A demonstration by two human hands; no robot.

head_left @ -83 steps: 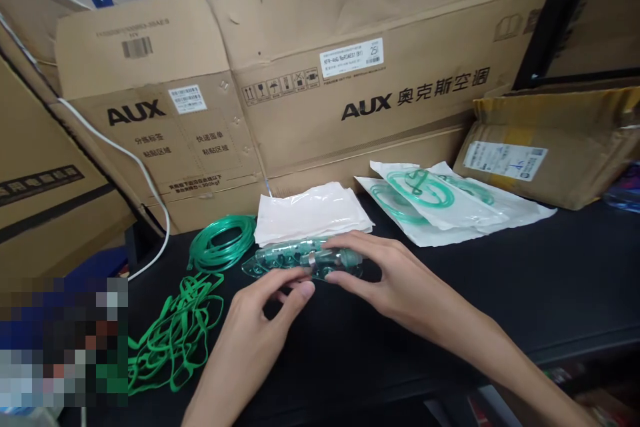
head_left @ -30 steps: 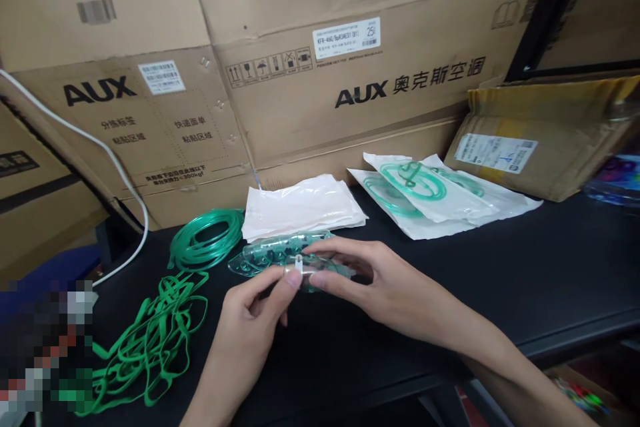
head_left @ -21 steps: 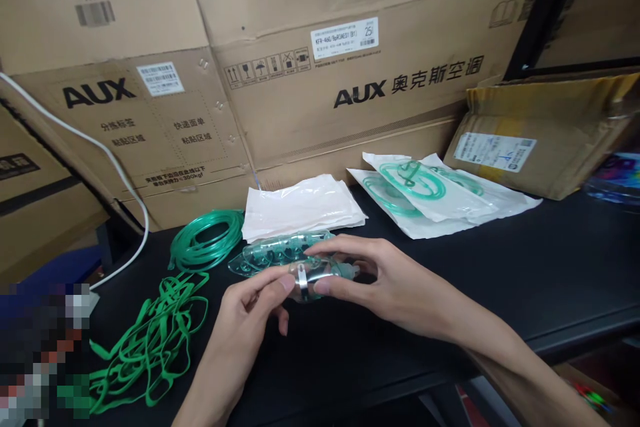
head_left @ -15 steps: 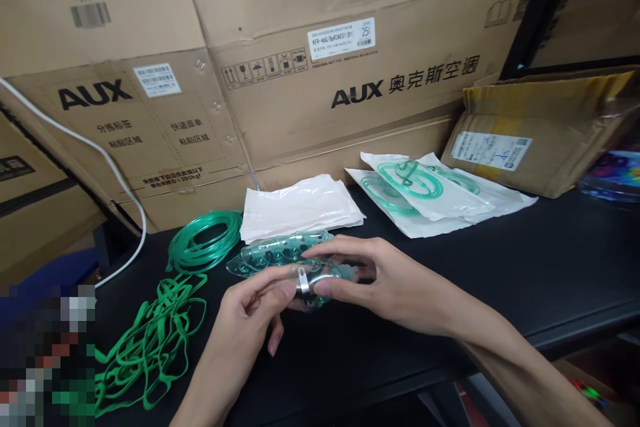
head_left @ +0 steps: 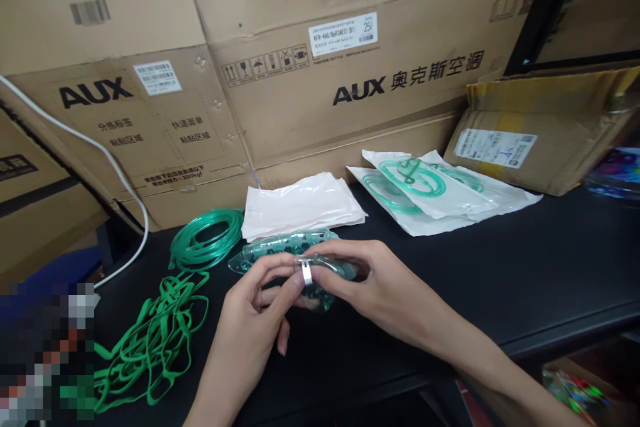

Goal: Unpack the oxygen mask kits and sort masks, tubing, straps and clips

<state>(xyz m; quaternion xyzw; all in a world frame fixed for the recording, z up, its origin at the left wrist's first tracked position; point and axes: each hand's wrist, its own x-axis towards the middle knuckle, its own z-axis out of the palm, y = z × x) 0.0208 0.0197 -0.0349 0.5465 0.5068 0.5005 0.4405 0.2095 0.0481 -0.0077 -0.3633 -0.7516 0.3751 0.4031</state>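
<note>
Left hand (head_left: 265, 300) pinches the near left edge of a clear green oxygen mask (head_left: 333, 265), thumb at the metal nose clip (head_left: 307, 272), index finger along the top, some fingers curled underneath. Right hand (head_left: 370, 273) grips the other end, forefinger over the top and thumb on the near side; its remaining fingers are mostly hidden. Mask is held up above the black tabletop (head_left: 400, 347), just in front of a row of green masks (head_left: 290, 240).

Versus 2.8 s ago: the clip sat at a slant and the left thumb was off it; now the clip faces the camera, nearly upright. Versus 0.5 s ago: left fingers are drawn in more tightly under the mask, thumb tip right against the clip, and more of the mask's green underside shows below. Right hand has barely changed.

Rest unmoved on the table: coiled green tubing (head_left: 206, 263), tangled green elastic straps (head_left: 155, 333) near it, stacked white pouches (head_left: 300, 207) behind the masks, tubing pouches (head_left: 420, 193) to the right, opened cardboard box (head_left: 540, 133) behind those. Camera has tipped down slightly since the first frame, so the AUX cartons (head_left: 350, 127) sit higher in view.
</note>
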